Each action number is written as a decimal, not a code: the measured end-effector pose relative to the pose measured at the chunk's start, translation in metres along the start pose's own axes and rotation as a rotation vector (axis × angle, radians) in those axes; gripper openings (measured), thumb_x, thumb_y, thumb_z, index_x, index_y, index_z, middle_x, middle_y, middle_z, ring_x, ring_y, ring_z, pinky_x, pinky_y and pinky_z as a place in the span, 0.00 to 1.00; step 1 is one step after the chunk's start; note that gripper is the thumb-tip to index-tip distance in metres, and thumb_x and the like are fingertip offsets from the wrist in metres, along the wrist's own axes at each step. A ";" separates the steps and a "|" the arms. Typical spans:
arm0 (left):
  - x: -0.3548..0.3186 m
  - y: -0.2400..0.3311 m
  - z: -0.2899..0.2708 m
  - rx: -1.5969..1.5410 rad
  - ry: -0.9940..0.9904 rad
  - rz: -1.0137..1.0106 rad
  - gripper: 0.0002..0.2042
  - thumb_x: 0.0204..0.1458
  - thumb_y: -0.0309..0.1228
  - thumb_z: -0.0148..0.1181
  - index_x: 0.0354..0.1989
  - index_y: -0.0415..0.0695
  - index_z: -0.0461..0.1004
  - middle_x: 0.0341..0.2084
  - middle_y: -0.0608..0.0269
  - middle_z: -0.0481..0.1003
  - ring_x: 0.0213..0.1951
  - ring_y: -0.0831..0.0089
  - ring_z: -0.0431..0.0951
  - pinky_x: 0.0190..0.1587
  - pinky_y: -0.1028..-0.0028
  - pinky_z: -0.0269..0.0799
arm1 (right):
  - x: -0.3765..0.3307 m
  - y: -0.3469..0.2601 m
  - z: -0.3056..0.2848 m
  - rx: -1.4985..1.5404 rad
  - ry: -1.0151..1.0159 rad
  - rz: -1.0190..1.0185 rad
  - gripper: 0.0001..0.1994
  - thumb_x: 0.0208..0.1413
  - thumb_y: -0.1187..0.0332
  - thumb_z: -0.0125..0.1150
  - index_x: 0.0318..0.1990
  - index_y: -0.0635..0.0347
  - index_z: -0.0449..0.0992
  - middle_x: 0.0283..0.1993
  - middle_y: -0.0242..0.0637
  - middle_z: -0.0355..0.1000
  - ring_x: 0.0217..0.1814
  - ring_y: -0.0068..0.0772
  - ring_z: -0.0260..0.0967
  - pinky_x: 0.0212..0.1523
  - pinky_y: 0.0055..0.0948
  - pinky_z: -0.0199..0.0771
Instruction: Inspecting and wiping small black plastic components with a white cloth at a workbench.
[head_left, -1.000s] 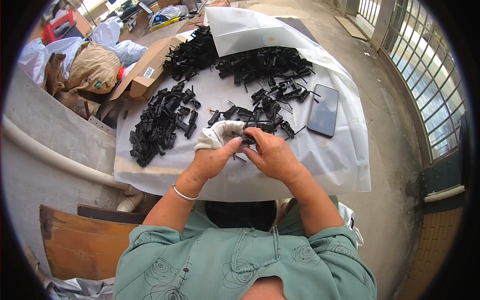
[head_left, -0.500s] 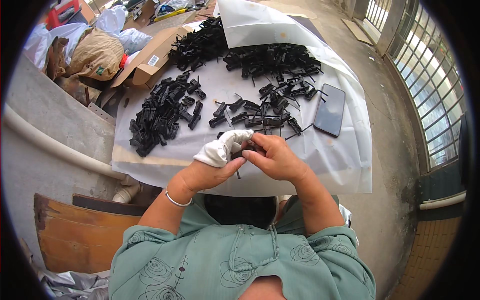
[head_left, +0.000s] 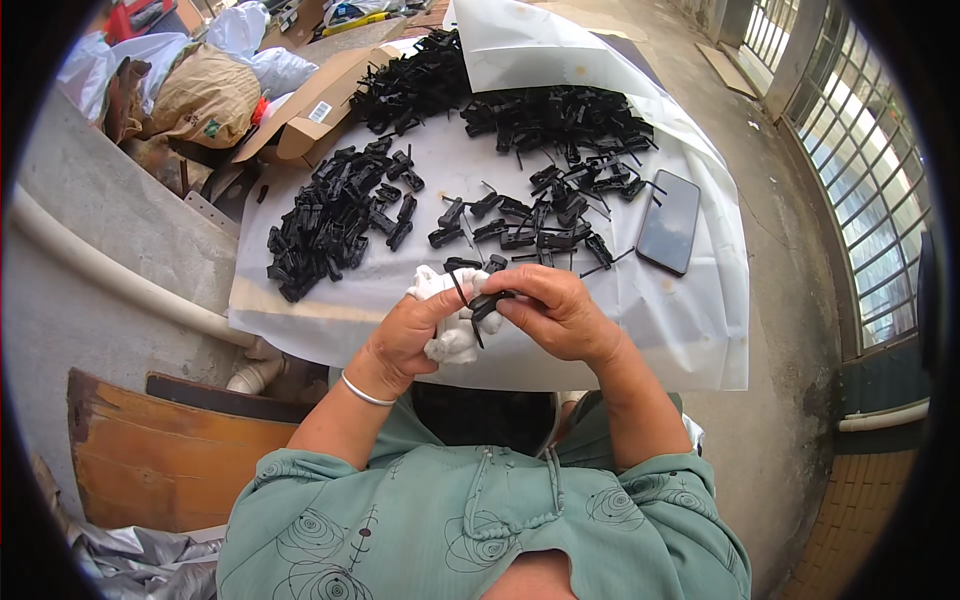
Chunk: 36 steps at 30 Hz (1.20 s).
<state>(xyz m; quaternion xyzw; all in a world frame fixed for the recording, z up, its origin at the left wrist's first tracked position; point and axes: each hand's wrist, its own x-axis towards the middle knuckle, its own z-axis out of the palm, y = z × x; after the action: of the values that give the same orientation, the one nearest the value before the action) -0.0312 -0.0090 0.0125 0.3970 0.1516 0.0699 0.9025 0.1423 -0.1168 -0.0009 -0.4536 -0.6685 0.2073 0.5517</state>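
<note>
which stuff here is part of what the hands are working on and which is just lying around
In use: left hand with white cloth; right hand pinching a black plastic part; black part piles; white sheet.
Lying about: phone, cardboard box, sacks.

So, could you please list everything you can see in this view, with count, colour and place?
small plastic parts: many, black, in three heaps and loose pieces across the sheet
plastic sheet: one, white, spread over the table
phone: one, dark, lying flat at the sheet's right side
cardboard box: one, brown, open, far left of the sheet
sack: one, tan, left of the box
pipe: one, white, along the grey wall at left
wooden board: one, orange-brown, lower left
window grille: one, pale, right edge
bracelet: one, silver, left wrist
cloth: one, white, in the left hand
left hand: grips the cloth
right hand: fingers pinch one black part against the cloth
</note>
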 end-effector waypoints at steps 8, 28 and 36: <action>0.007 -0.017 0.002 0.489 0.280 0.286 0.12 0.54 0.27 0.53 0.46 0.40 0.64 0.27 0.66 0.70 0.22 0.82 0.70 0.24 0.82 0.69 | 0.000 -0.012 0.023 -0.218 0.211 -0.070 0.10 0.44 0.75 0.63 0.36 0.61 0.71 0.23 0.32 0.64 0.18 0.23 0.55 0.18 0.22 0.56; 0.012 -0.026 0.014 0.792 0.471 0.361 0.13 0.46 0.20 0.55 0.42 0.35 0.68 0.31 0.64 0.69 0.30 0.82 0.68 0.32 0.81 0.67 | -0.002 0.000 0.018 -0.057 0.062 0.270 0.10 0.57 0.68 0.50 0.26 0.65 0.67 0.18 0.41 0.60 0.18 0.33 0.54 0.21 0.30 0.59; 0.019 -0.037 0.001 1.169 0.453 0.716 0.12 0.46 0.21 0.54 0.40 0.35 0.69 0.32 0.62 0.71 0.33 0.79 0.69 0.37 0.77 0.68 | -0.005 0.011 0.039 -0.121 0.193 0.352 0.11 0.57 0.69 0.50 0.24 0.64 0.67 0.16 0.41 0.59 0.16 0.32 0.53 0.20 0.30 0.58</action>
<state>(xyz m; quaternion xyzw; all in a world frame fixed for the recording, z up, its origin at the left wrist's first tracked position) -0.0128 -0.0301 -0.0182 0.8162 0.2082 0.3494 0.4104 0.1100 -0.1063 -0.0240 -0.6134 -0.5343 0.2154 0.5403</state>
